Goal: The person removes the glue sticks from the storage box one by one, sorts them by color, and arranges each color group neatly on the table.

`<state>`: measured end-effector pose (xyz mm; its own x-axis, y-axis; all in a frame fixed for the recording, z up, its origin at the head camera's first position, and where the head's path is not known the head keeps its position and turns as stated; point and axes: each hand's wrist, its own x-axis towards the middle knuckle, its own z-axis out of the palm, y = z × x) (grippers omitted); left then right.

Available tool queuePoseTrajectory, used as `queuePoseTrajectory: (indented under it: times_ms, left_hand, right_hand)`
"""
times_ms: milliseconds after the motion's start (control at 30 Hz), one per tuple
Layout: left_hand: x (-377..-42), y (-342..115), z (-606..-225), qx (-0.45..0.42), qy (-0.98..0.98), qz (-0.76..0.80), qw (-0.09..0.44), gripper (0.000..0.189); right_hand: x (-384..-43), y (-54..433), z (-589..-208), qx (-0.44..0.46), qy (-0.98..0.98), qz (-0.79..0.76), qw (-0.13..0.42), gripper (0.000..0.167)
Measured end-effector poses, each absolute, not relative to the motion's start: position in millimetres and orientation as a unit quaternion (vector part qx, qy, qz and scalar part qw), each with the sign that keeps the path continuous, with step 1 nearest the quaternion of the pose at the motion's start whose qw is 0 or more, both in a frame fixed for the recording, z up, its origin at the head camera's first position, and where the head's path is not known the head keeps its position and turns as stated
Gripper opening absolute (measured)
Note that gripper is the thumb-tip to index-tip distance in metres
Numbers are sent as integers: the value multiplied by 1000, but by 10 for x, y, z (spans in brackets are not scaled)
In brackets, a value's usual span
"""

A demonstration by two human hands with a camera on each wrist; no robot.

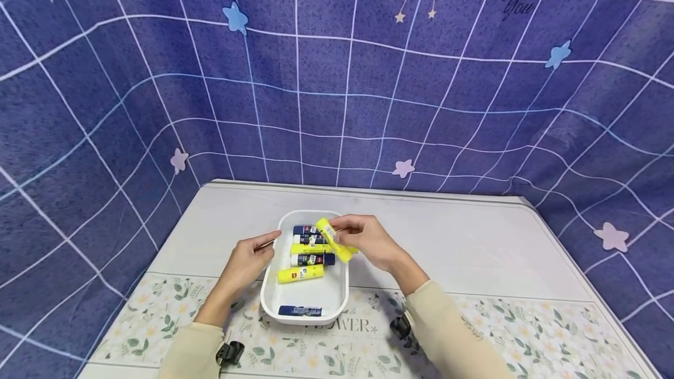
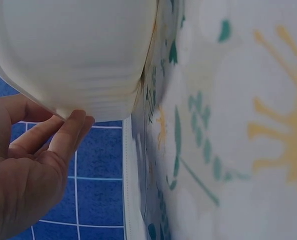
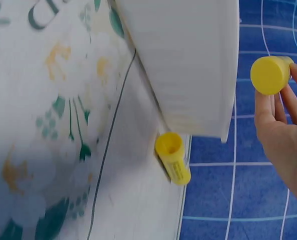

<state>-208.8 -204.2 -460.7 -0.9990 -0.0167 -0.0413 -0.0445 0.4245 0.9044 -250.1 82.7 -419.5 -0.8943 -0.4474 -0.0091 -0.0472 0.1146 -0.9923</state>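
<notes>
My right hand (image 1: 368,241) pinches a yellow glue stick (image 1: 329,233) tilted above the right rim of a white plastic tray (image 1: 337,294). In the right wrist view, the round yellow end of this held glue stick (image 3: 269,76) faces the camera, between thumb and fingers. My left hand (image 1: 246,262) pinches the tray's left rim; the left wrist view shows its fingers (image 2: 71,132) right under that rim. Inside the tray lie several glue sticks, among them a yellow one (image 1: 300,274), a dark blue and white one (image 1: 313,259) and a dark blue one (image 1: 300,311) near the front.
Another yellow glue stick (image 3: 173,157) lies on the table outside the tray, close to its right wall. The table (image 1: 447,238) has a white back part and a floral front strip (image 1: 526,332). A blue gridded curtain (image 1: 326,104) hangs behind and at both sides.
</notes>
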Motion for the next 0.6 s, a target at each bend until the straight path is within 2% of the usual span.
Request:
queuePoseTrajectory:
  times_ms: [233,600]
  left_hand:
    - [-2098,-2050,-4623,-15,843,538,12,46]
    - [-2082,-2062,-4623,-5,843,537,14,46]
  right_hand:
    - [-2601,965,-4263,-130,728,-665,106,38]
    - [-2741,1144,-4370,-79,702,-705,63,39]
